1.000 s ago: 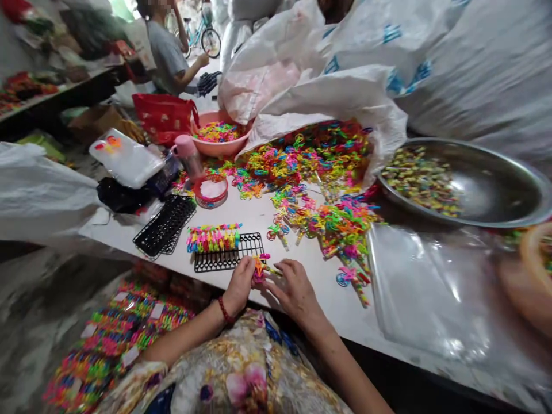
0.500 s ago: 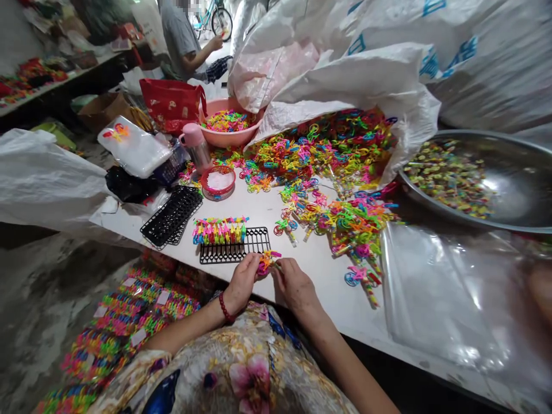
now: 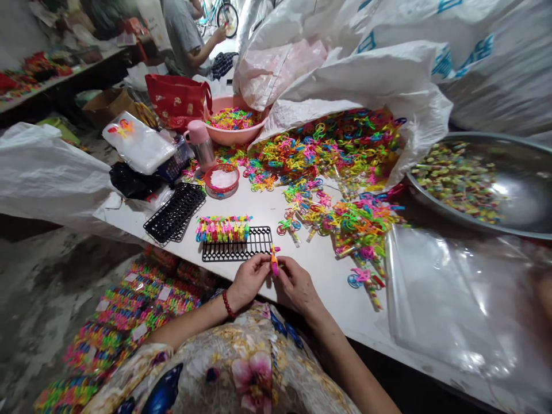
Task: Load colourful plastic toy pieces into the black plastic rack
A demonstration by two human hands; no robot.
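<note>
My left hand (image 3: 246, 282) and my right hand (image 3: 297, 284) meet at the near edge of the white table (image 3: 267, 215), both pinching a small bundle of coloured plastic toy pieces (image 3: 274, 261). Just beyond them lies a black plastic rack (image 3: 241, 248) with a row of coloured pieces (image 3: 222, 229) stood in its far side. A big heap of loose coloured plastic toys (image 3: 328, 167) spills from a white woven sack (image 3: 366, 80) to the right of the rack.
Spare black racks (image 3: 175, 211), a small red basket (image 3: 221, 179), a pink bottle (image 3: 200, 144), a pink basin (image 3: 233, 122) and a red bag (image 3: 176, 100) stand at the left. A metal basin (image 3: 483, 184) and clear plastic bags (image 3: 448, 293) lie right. Finished coloured packs (image 3: 129, 322) sit on the floor. A person sits far back.
The bundle between my fingers has been turned upright and gathered tighter. Both hands have drawn a little closer together. The view has shifted slightly.
</note>
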